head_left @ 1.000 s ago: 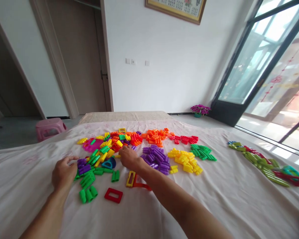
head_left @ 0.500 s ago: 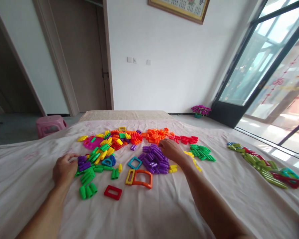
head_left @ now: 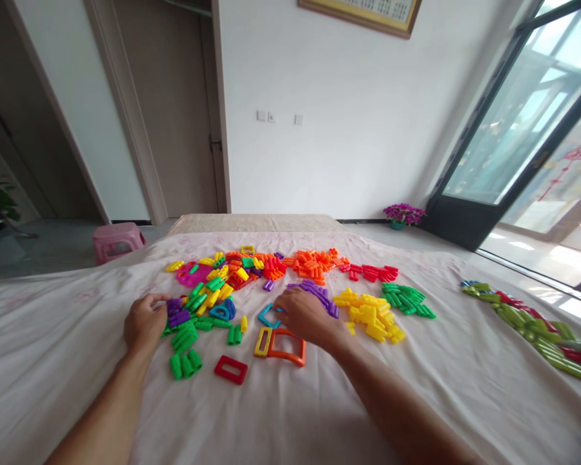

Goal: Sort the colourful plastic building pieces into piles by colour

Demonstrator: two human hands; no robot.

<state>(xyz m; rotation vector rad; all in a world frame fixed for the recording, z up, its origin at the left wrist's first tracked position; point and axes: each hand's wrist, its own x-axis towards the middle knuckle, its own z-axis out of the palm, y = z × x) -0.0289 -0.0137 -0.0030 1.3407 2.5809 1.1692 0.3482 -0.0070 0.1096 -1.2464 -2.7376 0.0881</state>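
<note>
Plastic blocks (head_left: 226, 292) lay across the middle of my cloth-covered desk (head_left: 198, 426) in the head view, part of them in single-colour groups and part jumbled. Toward the right, the grouping looked well along to me: an orange group (head_left: 312, 263) lay far back with a red group (head_left: 375, 273) to its right, and nearer came a purple group (head_left: 319, 297), a yellow group (head_left: 368, 314) and a green group (head_left: 404, 299). What was left, as far as I could judge, was the mixed pile (head_left: 213, 298) on the left, where yellow, green, orange, red and purple pieces lay together.

My left hand (head_left: 144, 321) was at the left edge of that pile, its fingertips against or just beside some purple blocks (head_left: 178, 316); I could not tell whether they pinched anything. My right hand (head_left: 303, 315), well apart from the left, was curled and hid the near part of the purple group, its fingers by the right side of a turquoise frame (head_left: 266, 323). I could not tell whether it was clamped on anything. Nearer, a yellow frame (head_left: 260, 353) lay just beside an orange frame (head_left: 288, 357), with a red frame (head_left: 231, 374) to their left, none grouped by colour.
</note>
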